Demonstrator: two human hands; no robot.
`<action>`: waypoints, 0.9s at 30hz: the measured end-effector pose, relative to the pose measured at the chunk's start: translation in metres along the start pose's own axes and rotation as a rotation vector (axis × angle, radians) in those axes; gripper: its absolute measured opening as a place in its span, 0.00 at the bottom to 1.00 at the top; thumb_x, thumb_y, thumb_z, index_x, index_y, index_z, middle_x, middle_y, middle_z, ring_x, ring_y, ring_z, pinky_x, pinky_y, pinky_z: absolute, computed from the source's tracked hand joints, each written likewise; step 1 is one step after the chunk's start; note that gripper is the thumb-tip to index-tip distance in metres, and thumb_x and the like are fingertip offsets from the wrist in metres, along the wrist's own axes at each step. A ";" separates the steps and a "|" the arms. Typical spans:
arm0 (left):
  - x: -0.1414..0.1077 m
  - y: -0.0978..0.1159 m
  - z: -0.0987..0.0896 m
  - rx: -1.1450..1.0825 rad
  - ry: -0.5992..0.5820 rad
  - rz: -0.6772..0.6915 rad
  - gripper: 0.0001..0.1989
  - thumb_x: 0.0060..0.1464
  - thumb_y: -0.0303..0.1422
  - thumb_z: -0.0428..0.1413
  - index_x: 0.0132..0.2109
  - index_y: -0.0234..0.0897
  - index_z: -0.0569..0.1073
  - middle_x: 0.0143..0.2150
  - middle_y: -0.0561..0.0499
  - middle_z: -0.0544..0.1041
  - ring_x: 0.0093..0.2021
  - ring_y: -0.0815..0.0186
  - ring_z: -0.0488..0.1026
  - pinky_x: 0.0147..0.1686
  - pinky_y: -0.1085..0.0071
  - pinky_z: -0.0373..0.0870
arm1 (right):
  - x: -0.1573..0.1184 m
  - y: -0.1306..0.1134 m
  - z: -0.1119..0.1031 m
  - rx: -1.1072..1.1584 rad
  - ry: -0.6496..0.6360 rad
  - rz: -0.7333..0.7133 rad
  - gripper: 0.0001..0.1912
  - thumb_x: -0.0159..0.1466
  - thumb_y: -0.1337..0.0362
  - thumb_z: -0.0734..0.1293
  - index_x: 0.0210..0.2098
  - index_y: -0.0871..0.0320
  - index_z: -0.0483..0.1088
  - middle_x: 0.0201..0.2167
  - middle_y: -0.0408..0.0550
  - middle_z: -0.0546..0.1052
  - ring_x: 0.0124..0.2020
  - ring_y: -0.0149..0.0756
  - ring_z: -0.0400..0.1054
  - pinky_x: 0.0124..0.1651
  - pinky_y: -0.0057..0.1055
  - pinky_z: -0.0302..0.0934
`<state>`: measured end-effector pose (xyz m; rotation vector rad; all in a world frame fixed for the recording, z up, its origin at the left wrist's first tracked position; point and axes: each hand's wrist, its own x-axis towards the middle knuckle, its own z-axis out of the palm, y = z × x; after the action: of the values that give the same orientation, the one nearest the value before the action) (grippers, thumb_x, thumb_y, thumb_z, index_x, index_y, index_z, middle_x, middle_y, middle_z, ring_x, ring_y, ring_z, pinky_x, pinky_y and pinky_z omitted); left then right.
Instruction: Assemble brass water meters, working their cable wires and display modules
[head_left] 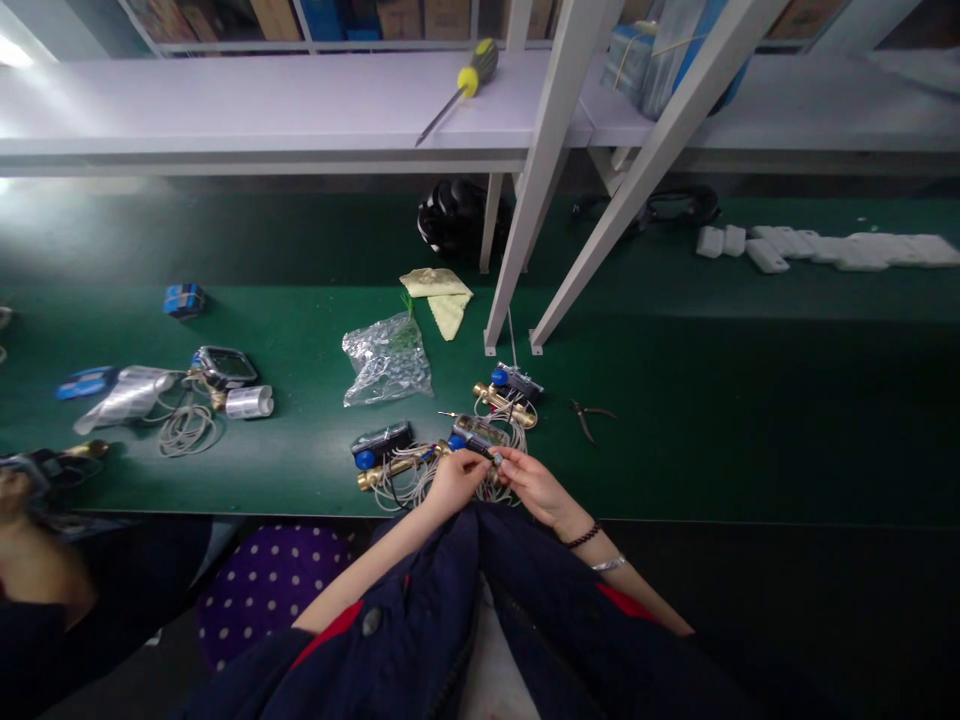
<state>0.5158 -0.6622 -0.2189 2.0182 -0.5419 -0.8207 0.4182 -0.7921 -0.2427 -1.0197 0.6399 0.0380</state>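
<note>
My left hand (456, 482) and my right hand (534, 487) meet at the bench's near edge, fingers pinched close together. A small pale piece (497, 459) sits between my right thumb and fingers. What my left fingertips grip is too small to make out. Just beyond them lies a meter (480, 432) with a clear-topped housing and blue cap, its grey cables partly under my hands. Left of it is a second meter (384, 440) on a brass pipe (375, 480). Another meter (519, 382) with a brass body lies farther back.
Cutting pliers (589, 418) lie to the right. Behind are a clear plastic bag (386, 360) of small parts and a yellow cloth (442, 292). White posts (525, 220) rise to a shelf holding a screwdriver (469, 80). At left, a co-worker's hand (13, 495) is beside another meter.
</note>
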 end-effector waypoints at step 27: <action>0.001 -0.005 0.002 -0.022 0.032 -0.015 0.08 0.53 0.30 0.55 0.33 0.32 0.79 0.31 0.49 0.79 0.31 0.67 0.73 0.33 0.74 0.65 | 0.001 0.000 -0.003 0.178 -0.039 0.102 0.23 0.43 0.55 0.79 0.38 0.55 0.77 0.33 0.45 0.73 0.31 0.31 0.61 0.35 0.29 0.57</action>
<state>0.5149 -0.6609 -0.2246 2.0144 -0.4981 -0.7987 0.4175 -0.7942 -0.2442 -0.8121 0.6479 0.0882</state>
